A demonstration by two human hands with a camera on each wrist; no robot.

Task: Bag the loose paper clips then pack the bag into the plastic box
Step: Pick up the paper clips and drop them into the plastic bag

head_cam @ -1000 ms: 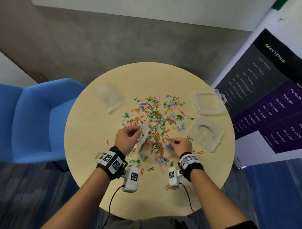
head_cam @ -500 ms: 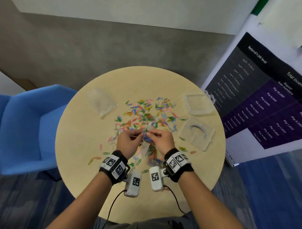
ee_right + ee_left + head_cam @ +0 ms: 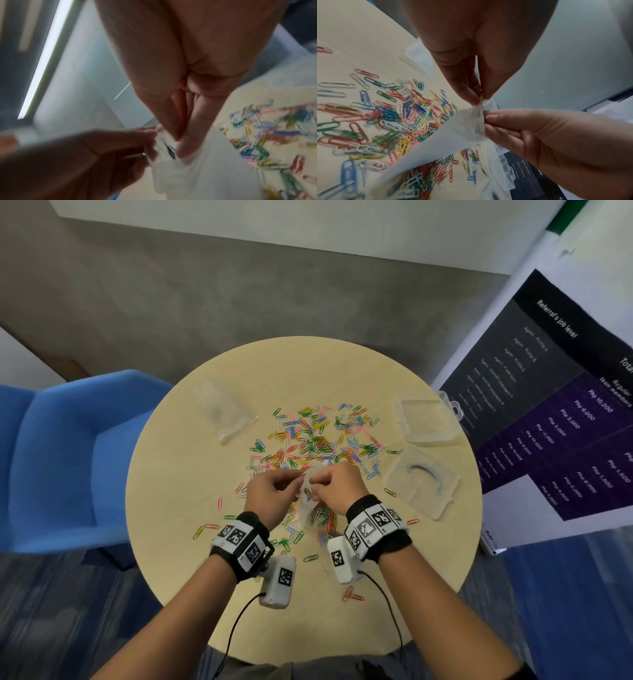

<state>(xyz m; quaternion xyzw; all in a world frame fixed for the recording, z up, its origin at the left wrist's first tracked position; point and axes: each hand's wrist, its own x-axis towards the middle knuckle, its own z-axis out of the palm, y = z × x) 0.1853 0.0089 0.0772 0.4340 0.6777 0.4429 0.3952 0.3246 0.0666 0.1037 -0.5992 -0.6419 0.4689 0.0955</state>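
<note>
A small clear plastic bag [image 3: 306, 501] is hanging above the near part of the round table [image 3: 178, 474], over the coloured paper clips [image 3: 318, 440] that are lying scattered across its middle. The left hand [image 3: 270, 494] and the right hand [image 3: 337, 487] are each pinching the bag's top edge between thumb and fingertips, side by side. The open clear plastic box [image 3: 426, 419] is sitting at the table's far right, its lid [image 3: 423, 479] just nearer. Another clear bag [image 3: 224, 412] is lying at the far left.

Black wristbands [image 3: 239, 546] with coded tags carry white, apparently cabled cameras [image 3: 278, 582].
</note>
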